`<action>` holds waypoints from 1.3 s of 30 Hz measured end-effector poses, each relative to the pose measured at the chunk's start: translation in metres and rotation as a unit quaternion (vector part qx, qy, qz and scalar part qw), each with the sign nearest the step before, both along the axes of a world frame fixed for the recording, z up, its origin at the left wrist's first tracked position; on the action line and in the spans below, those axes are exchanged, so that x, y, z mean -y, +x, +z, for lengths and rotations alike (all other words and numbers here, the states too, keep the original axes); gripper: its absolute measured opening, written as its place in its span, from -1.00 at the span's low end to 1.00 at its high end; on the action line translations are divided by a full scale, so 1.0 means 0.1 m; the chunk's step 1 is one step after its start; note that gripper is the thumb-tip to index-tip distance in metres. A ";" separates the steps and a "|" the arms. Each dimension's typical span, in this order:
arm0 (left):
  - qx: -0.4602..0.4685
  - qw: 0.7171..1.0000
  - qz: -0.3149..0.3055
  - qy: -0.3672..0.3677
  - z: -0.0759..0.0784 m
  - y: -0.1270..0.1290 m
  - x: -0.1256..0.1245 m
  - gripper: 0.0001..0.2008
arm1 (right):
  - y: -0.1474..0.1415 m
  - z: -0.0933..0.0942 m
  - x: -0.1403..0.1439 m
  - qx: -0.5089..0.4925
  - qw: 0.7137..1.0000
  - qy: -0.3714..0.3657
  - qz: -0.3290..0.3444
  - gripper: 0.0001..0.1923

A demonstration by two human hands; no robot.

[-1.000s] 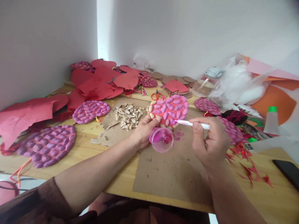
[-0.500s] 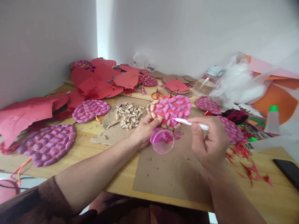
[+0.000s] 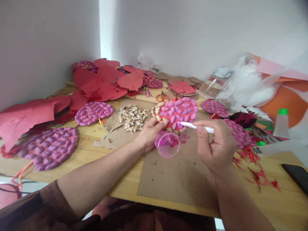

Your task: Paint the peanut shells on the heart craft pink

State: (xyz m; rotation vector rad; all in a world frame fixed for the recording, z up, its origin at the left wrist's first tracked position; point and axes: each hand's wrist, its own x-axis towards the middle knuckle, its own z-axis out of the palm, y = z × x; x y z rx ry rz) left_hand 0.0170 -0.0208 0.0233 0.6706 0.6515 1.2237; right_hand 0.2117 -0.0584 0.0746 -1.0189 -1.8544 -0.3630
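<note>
My left hand (image 3: 152,133) grips the near left edge of a red heart-shaped plaque (image 3: 178,117) covered with peanut shells. Most of its shells are coloured purple-pink, while those along the left and lower edges are bare tan. A clear plastic cup (image 3: 168,146) stained with magenta paint sits tilted at the same hand, just below the plaque; how its fingers hold the cup is hidden. My right hand (image 3: 215,144) pinches a white paintbrush (image 3: 197,126). The brush's purple tip touches a shell on the plaque's lower part.
A pile of peanut shells (image 3: 133,118) lies on cardboard (image 3: 178,183). Purple shell-covered plaques (image 3: 49,148) rest on both sides. Red paper hearts (image 3: 106,80) are heaped at the back left. Orange-handled scissors (image 3: 163,96), a green-capped bottle (image 3: 282,123) and a black phone (image 3: 295,176) are also there.
Hardly anything differs. The paintbrush tip stays at nearly the same spot on the plaque, and the whole view has shifted very slightly.
</note>
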 end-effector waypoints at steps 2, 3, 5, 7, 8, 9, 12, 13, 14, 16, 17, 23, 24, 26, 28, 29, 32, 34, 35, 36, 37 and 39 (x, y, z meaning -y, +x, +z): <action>0.001 1.000 0.002 -0.007 0.00 0.00 -0.01 -0.66 | 0.00 0.00 0.00 -0.010 1.000 0.001 -0.023 -0.92; 0.002 1.000 0.003 -0.010 0.00 -0.01 -0.01 -0.66 | 0.00 -0.01 0.00 -0.018 1.000 -0.002 -0.022 -0.91; 0.007 1.000 0.004 -0.010 0.01 -0.01 -0.01 -0.67 | 0.00 0.00 0.01 -0.024 1.000 -0.014 0.002 -0.91; 0.011 1.000 0.003 -0.009 0.03 -0.01 -0.01 -0.68 | 0.00 0.00 0.01 -0.011 0.999 -0.020 0.025 -0.91; 0.013 1.000 0.003 -0.009 0.03 -0.01 -0.01 -0.68 | -0.01 0.01 0.02 -0.003 0.999 -0.018 0.026 -0.92; 0.015 1.000 0.003 -0.011 0.04 -0.01 -0.01 -0.68 | -0.01 0.01 0.02 0.001 1.000 -0.015 0.020 -0.92; 0.019 1.000 0.004 -0.019 0.05 -0.01 -0.01 -0.69 | -0.01 0.02 0.02 -0.008 1.000 0.000 -0.010 -0.91; 0.018 1.000 0.004 -0.021 0.05 -0.01 -0.01 -0.69 | 0.00 0.02 0.02 -0.012 1.000 0.007 -0.020 -0.91; 0.018 1.000 0.003 -0.023 0.05 -0.01 -0.01 -0.69 | 0.00 0.02 0.02 -0.019 0.999 0.010 -0.028 -0.90; 0.018 1.000 -0.003 -0.026 0.05 -0.02 -0.01 -0.70 | 0.01 0.01 0.01 -0.036 0.999 0.006 -0.033 -0.89; 0.020 0.999 -0.005 -0.027 0.04 -0.02 -0.01 -0.70 | 0.01 0.00 0.01 -0.044 0.999 -0.002 -0.029 -0.88; 0.011 0.999 0.008 -0.038 0.02 -0.05 -0.03 -0.70 | 0.01 0.01 0.01 -0.030 0.999 -0.014 -0.029 -0.88; 0.010 0.999 0.010 -0.037 0.02 -0.05 -0.03 -0.70 | 0.01 0.02 0.02 -0.027 0.999 -0.011 -0.035 -0.87; 0.008 0.999 0.010 -0.034 0.03 -0.05 -0.03 -0.69 | 0.00 0.03 0.03 -0.030 0.999 -0.007 -0.036 -0.86; 0.006 0.999 0.008 -0.032 0.03 -0.05 -0.03 -0.68 | 0.00 0.03 0.03 -0.045 0.999 -0.010 -0.027 -0.86; 0.005 0.999 0.007 -0.031 0.04 -0.05 -0.03 -0.67 | 0.00 0.03 0.02 -0.048 0.999 -0.012 -0.021 -0.86; 0.002 1.000 0.009 -0.026 0.04 -0.04 -0.03 -0.66 | 0.00 0.03 0.01 -0.026 0.999 -0.016 -0.014 -0.88; -0.003 1.000 0.012 -0.020 0.04 -0.04 -0.02 -0.67 | 0.00 0.03 0.00 -0.008 1.000 -0.016 -0.020 -0.89; -0.007 1.000 0.012 -0.017 0.04 -0.04 -0.01 -0.67 | 0.00 0.03 0.00 -0.003 1.000 -0.016 -0.024 -0.89; -0.012 1.000 0.012 -0.012 0.04 -0.04 -0.01 -0.66 | 0.00 0.03 0.00 0.001 1.000 -0.015 -0.027 -0.90; -0.018 1.000 0.011 -0.008 0.04 -0.04 -0.01 -0.66 | 0.00 0.04 0.00 0.006 0.999 -0.014 -0.029 -0.90; -0.023 1.000 0.006 -0.001 0.04 -0.04 -0.01 -0.65 | 0.00 0.04 0.01 0.012 0.999 -0.006 -0.030 -0.90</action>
